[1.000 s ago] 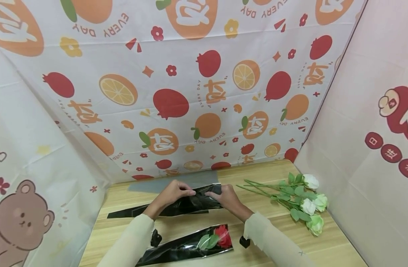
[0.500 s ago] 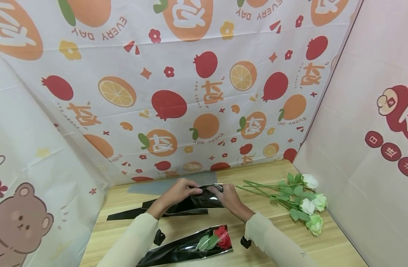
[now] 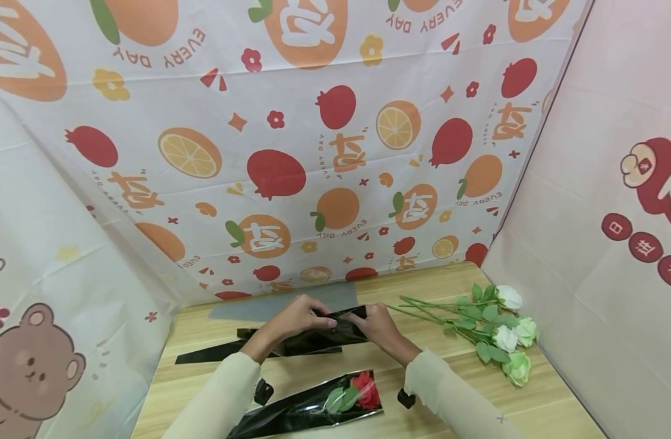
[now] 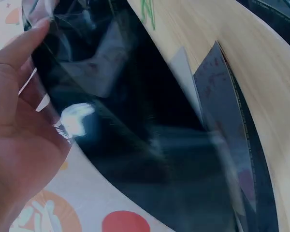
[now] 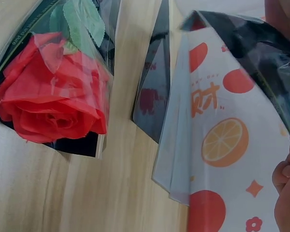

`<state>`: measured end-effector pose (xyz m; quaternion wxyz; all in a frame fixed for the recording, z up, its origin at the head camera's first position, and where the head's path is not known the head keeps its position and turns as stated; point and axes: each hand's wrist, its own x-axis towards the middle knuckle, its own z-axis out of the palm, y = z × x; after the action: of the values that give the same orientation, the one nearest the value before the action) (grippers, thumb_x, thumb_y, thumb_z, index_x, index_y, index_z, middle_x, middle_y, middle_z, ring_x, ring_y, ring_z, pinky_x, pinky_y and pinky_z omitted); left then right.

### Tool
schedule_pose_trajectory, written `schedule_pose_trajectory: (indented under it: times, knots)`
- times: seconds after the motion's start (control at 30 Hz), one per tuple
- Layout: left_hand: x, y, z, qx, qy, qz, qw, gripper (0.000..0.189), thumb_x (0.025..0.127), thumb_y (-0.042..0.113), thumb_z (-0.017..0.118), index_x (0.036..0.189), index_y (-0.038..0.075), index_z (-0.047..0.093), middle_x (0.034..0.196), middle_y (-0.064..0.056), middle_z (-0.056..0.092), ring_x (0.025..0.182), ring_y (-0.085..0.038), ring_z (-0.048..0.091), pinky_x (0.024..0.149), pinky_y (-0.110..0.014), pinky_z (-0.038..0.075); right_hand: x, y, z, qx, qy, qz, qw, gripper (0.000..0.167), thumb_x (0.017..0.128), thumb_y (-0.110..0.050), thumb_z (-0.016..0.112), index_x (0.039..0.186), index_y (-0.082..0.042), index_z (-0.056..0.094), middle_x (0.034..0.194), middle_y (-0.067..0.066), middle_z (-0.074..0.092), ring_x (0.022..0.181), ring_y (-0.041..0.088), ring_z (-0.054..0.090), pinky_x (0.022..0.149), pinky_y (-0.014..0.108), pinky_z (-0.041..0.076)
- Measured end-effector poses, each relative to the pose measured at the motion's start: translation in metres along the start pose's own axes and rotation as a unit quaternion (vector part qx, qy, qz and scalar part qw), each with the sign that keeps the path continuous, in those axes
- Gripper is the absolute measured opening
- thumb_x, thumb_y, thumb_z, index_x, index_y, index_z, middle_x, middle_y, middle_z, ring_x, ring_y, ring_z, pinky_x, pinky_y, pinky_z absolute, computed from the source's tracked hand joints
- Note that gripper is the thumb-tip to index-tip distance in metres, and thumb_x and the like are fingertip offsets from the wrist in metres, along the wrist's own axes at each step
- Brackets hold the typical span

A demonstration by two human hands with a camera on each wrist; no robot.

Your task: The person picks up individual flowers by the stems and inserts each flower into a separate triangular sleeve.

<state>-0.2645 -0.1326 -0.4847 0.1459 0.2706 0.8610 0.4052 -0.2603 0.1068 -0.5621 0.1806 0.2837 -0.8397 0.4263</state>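
Observation:
Both hands hold up a black flower-wrapping sleeve (image 3: 319, 339) with a clear, shiny front, above the back half of the table. My left hand (image 3: 298, 318) pinches its upper edge near the middle; in the left wrist view the thumb lies against the clear film (image 4: 79, 118). At the sleeve's right, wider end, my right hand (image 3: 380, 324) grips the edge, some of its fingers hidden behind the film. Below the held sleeve lies another flat black sleeve (image 3: 203, 353). Nearer the front is a wrapped red rose (image 3: 366, 390) with green leaves, in its own black sleeve (image 3: 291, 414).
Several white and pale green artificial roses (image 3: 507, 338) lie at the right, stems pointing left. Grey translucent sheets (image 3: 236, 308) lie at the back edge of the wooden table (image 3: 423, 390). Printed cloth (image 3: 291, 122) hangs behind and at both sides.
The left hand has shifted slightly right along the sleeve's upper edge. The film between the hands has changed its folds, and the sleeve's left end has lifted and drawn right.

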Motion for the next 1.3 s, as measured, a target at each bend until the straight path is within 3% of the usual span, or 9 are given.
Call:
schedule_pose_trajectory:
  times: [0.13,0.23,0.37,0.43,0.67,0.83,0.97,1.17,1.3]
  knots:
    - [0.003,0.004,0.001,0.011,0.0,0.018,0.9998,0.017,0.095,0.031,0.077,0.101,0.016,0.084,0.102,-0.002,0.081,0.091,-0.016,0.073,0.077,-0.027,0.057,0.002,0.0,-0.001,-0.024,0.007,-0.072,0.9971,0.022,0.096,-0.026,0.076,0.078,-0.015,0.08,0.048,-0.007,0.057,0.045,-0.012,0.037,0.048,0.009,0.032]
    - [0.004,0.005,0.003,0.019,0.001,0.028,0.9994,0.015,0.095,0.029,0.078,0.096,0.016,0.085,0.098,-0.001,0.081,0.084,-0.013,0.071,0.072,-0.025,0.055,0.002,0.002,-0.001,-0.044,0.01,-0.097,0.9943,0.014,0.095,-0.027,0.077,0.092,-0.016,0.084,0.061,-0.005,0.071,0.05,-0.012,0.046,0.051,0.007,0.037]
    - [0.004,0.005,0.004,0.026,-0.003,0.025,0.9993,0.012,0.093,0.027,0.079,0.09,0.018,0.085,0.091,0.0,0.081,0.071,-0.007,0.062,0.064,-0.022,0.049,0.001,0.004,-0.003,-0.072,0.002,-0.12,0.9901,0.018,0.091,-0.03,0.08,0.102,-0.015,0.083,0.084,-0.001,0.081,0.052,-0.01,0.052,0.054,0.006,0.04]
    - [0.004,0.004,0.006,0.021,-0.006,0.021,0.9996,0.011,0.092,0.027,0.08,0.089,0.018,0.085,0.088,-0.001,0.081,0.068,-0.007,0.059,0.062,-0.023,0.048,0.0,0.004,-0.005,-0.076,-0.003,-0.134,0.9881,0.02,0.091,-0.03,0.08,0.104,-0.014,0.082,0.088,0.0,0.082,0.053,-0.009,0.055,0.055,0.006,0.041]
    - [0.004,0.003,0.01,0.014,0.007,0.009,0.9998,0.01,0.09,0.029,0.082,0.09,0.019,0.085,0.091,0.0,0.081,0.077,-0.007,0.068,0.068,-0.025,0.054,-0.007,0.008,-0.01,-0.061,-0.002,-0.166,0.9842,0.027,0.085,-0.027,0.087,0.103,-0.011,0.074,0.081,0.001,0.078,0.056,-0.004,0.061,0.055,0.006,0.043]
    - [0.002,0.003,0.009,0.017,0.026,0.009,0.9995,0.01,0.089,0.026,0.083,0.091,0.017,0.085,0.094,-0.002,0.082,0.082,-0.007,0.071,0.071,-0.026,0.057,-0.012,0.012,-0.009,-0.051,0.044,-0.168,0.9834,0.045,0.071,-0.014,0.095,0.1,-0.007,0.061,0.075,0.001,0.07,0.054,0.003,0.059,0.054,0.009,0.043]
    - [0.002,0.002,0.009,0.004,0.027,0.0,0.9996,0.009,0.089,0.026,0.083,0.091,0.018,0.085,0.094,-0.003,0.082,0.082,-0.009,0.072,0.071,-0.029,0.058,-0.013,0.012,-0.008,-0.059,0.077,-0.154,0.9832,0.052,0.07,-0.011,0.096,0.098,-0.008,0.053,0.079,-0.001,0.064,0.057,0.001,0.048,0.054,0.011,0.04]
    - [0.003,0.001,0.009,-0.007,0.027,-0.012,0.9995,0.01,0.09,0.027,0.082,0.091,0.018,0.085,0.094,-0.003,0.082,0.081,-0.01,0.073,0.07,-0.031,0.059,-0.012,0.011,-0.009,-0.041,0.073,-0.131,0.9879,0.051,0.072,-0.01,0.094,0.095,-0.01,0.049,0.078,-0.001,0.063,0.06,-0.001,0.046,0.056,0.011,0.039]
    - [0.003,0.002,0.009,-0.011,0.028,-0.015,0.9994,0.01,0.09,0.027,0.082,0.091,0.018,0.085,0.094,-0.003,0.082,0.081,-0.011,0.072,0.07,-0.031,0.058,-0.011,0.01,-0.009,-0.027,0.075,-0.126,0.9888,0.048,0.075,-0.006,0.092,0.094,-0.009,0.049,0.086,0.004,0.074,0.064,0.003,0.059,0.058,0.01,0.04]
